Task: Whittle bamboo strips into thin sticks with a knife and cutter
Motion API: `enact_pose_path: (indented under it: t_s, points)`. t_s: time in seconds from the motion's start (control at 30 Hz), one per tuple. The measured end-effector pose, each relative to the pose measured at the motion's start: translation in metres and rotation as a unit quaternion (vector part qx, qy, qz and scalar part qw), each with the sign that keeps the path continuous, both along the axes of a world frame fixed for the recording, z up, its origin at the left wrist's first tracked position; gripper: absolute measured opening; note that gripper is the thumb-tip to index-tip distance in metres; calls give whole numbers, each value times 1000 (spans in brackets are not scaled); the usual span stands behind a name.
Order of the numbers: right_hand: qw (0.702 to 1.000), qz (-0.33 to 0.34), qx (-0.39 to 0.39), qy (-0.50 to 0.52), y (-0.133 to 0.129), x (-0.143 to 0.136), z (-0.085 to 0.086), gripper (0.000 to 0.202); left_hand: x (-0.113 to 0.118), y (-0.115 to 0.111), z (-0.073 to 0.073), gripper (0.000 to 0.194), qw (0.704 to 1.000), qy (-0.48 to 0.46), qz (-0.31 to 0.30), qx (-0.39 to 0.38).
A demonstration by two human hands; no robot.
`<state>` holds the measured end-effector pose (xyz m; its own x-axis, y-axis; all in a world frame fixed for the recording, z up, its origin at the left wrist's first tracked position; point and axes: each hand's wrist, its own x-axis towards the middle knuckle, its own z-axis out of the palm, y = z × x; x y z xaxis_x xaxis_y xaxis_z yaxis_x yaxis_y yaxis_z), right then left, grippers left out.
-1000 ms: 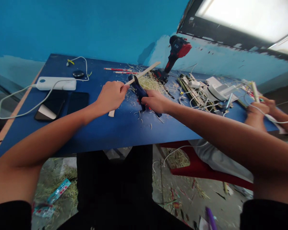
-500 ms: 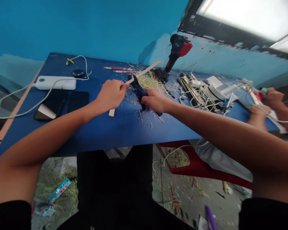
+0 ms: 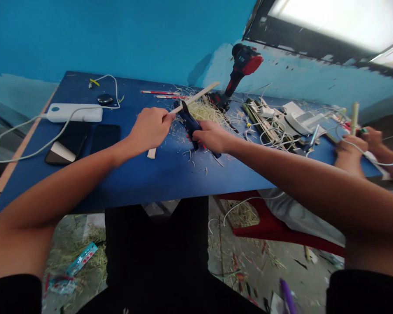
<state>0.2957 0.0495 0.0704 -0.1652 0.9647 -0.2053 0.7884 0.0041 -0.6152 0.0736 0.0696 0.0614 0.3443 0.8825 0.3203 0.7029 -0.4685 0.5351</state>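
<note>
My left hand [image 3: 152, 128] is closed round a thin pale wooden strip [image 3: 199, 97], which slants up and away to the right. My right hand [image 3: 211, 136] grips a dark blue and black hand tool [image 3: 190, 123], its upper end against the strip just beyond my left fingers. The tool's exact kind is unclear. Below my left hand the end of a pale wooden piece [image 3: 152, 153] shows on the blue table [image 3: 144, 179]. Behind the tool lies a heap of pale shavings [image 3: 205, 111].
A cordless drill [image 3: 239, 72] stands at the back. To the left are two phones [image 3: 105, 137], a white power bank [image 3: 74, 113] and a cable. Tangled cables [image 3: 275, 135] lie right. Another person's hands [image 3: 352, 148] hold a pale green stick [image 3: 354, 117] at far right.
My hands, the strip and the tool look almost unchanged in place. At far right the other person's hands have shifted, and a pale green stick now stands upright in them.
</note>
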Motion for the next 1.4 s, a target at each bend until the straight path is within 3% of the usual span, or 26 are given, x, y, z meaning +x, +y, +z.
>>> enact_pose_path:
  t_s: [0.57,1.0,1.2,1.4]
  points:
    - [994,-2,56,-89,-4,-8,-1,6,1,-4,-6,40,999,5,8,37]
    - [995,-10,38,-91,-1,-10,-1,7,0,1,-8,42,1000,19,3,18]
    - [996,4,48,-76,3,-7,-8,7,0,3,-9,45,999,44,5,23]
    - [991,-23,109,-68,-2,-11,-24,18,1,1,-6,32,995,90,23,44]
